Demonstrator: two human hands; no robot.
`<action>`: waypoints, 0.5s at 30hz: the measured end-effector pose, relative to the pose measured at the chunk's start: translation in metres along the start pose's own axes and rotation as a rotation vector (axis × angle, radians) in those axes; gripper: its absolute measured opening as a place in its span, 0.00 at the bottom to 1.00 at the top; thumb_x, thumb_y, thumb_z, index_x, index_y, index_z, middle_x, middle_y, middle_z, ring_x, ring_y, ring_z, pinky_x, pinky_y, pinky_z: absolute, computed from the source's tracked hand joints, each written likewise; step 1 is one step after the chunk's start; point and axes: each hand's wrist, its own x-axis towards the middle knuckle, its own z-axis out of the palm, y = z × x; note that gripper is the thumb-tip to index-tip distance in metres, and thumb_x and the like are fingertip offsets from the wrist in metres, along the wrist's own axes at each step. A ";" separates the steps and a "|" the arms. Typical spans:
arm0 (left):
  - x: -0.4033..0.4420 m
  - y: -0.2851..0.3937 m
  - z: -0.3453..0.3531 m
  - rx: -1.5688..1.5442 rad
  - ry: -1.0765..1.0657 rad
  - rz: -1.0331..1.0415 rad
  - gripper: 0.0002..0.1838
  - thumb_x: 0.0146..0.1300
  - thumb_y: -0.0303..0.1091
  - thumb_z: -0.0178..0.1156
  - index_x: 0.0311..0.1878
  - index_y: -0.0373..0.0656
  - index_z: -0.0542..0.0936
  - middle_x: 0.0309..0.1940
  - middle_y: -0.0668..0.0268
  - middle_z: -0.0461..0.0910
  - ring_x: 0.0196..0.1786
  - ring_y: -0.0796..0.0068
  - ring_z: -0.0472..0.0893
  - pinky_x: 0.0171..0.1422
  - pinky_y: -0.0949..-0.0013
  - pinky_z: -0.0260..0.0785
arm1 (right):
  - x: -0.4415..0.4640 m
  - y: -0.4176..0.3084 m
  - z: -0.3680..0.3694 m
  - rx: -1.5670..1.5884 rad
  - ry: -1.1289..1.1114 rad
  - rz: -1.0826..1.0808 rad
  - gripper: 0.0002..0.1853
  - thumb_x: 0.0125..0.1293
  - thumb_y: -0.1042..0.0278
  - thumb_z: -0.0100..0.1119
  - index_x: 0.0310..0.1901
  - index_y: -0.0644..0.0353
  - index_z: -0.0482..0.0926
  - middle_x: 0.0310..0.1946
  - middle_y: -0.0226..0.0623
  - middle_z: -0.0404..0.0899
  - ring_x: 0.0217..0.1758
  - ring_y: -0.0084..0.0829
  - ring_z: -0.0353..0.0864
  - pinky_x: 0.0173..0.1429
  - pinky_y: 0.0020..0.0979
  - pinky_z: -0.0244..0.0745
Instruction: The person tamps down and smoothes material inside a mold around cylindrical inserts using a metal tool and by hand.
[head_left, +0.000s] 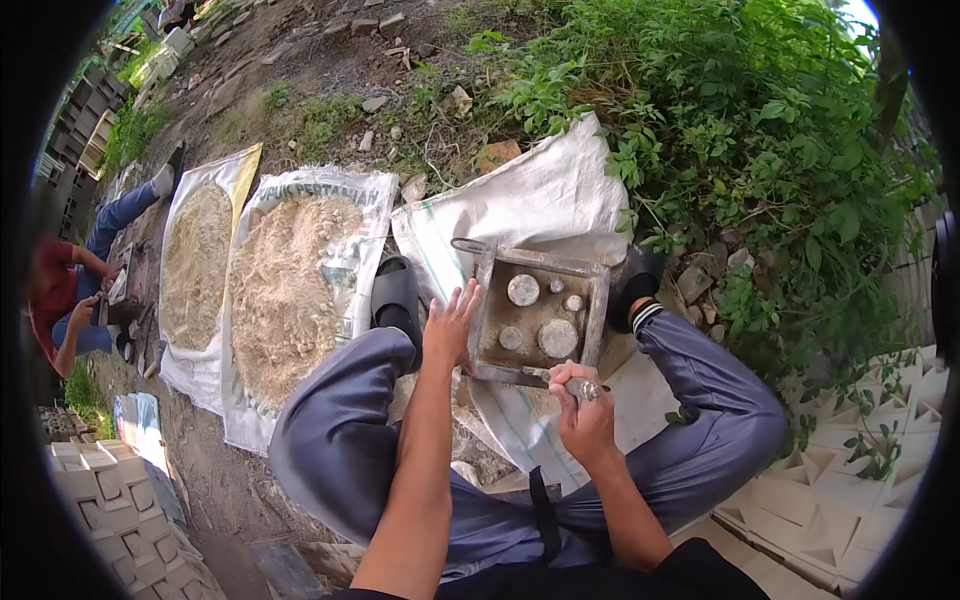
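A square, dirt-crusted mould box [483, 310] sits between my feet. Inside it are several round pale discs of different sizes, including a large disc [557, 338] near my right hand. My left hand [452, 325] lies against the box's left wall with its fingers stretched out, holding nothing. My right hand [585, 412] is wrapped round the crusted handle of a small trowel [590, 391], at the box's near edge. The trowel's blade is mostly hidden, so its shape is hard to make out. A wire loop [468, 244] sticks out at the box's far left corner.
White woven sacks [530, 205] lie under and beyond the box. Two more sacks to the left bear heaps of sandy powder [290, 290]. Another person [70, 300] sits at the far left. Leafy plants [740, 120] grow at right; patterned pale blocks [850, 480] stand lower right.
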 end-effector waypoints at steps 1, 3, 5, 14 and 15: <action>-0.001 0.001 -0.005 -0.011 -0.010 0.003 0.84 0.16 0.51 0.83 0.78 0.55 0.36 0.80 0.75 0.37 0.80 0.68 0.48 0.79 0.48 0.50 | -0.002 0.004 0.002 0.003 -0.011 0.007 0.08 0.67 0.74 0.59 0.43 0.61 0.70 0.34 0.41 0.80 0.38 0.50 0.82 0.50 0.41 0.76; -0.005 0.002 -0.019 -0.017 -0.018 0.013 0.84 0.17 0.51 0.83 0.78 0.55 0.36 0.80 0.75 0.37 0.80 0.68 0.48 0.79 0.48 0.50 | -0.006 0.019 0.007 -0.026 -0.061 -0.030 0.04 0.71 0.73 0.55 0.42 0.62 0.71 0.38 0.43 0.80 0.39 0.43 0.82 0.45 0.34 0.76; -0.006 0.007 -0.028 -0.025 -0.069 -0.010 0.83 0.17 0.51 0.83 0.78 0.56 0.37 0.80 0.76 0.37 0.80 0.68 0.49 0.79 0.48 0.50 | -0.003 0.028 0.011 -0.082 -0.133 0.045 0.04 0.70 0.73 0.55 0.41 0.62 0.72 0.37 0.43 0.80 0.38 0.42 0.82 0.44 0.34 0.76; -0.002 0.006 -0.015 0.012 -0.002 0.016 0.84 0.13 0.52 0.83 0.78 0.52 0.38 0.80 0.72 0.38 0.79 0.66 0.49 0.79 0.48 0.50 | 0.011 0.023 0.017 -0.024 -0.131 0.037 0.04 0.70 0.72 0.55 0.42 0.62 0.72 0.34 0.41 0.79 0.36 0.40 0.82 0.42 0.34 0.75; -0.001 0.004 -0.014 0.034 -0.037 0.004 0.85 0.13 0.53 0.83 0.78 0.52 0.39 0.80 0.72 0.38 0.79 0.66 0.49 0.79 0.48 0.50 | 0.016 0.016 0.017 -0.024 -0.204 0.125 0.04 0.71 0.72 0.54 0.41 0.63 0.72 0.37 0.43 0.80 0.39 0.37 0.82 0.46 0.34 0.76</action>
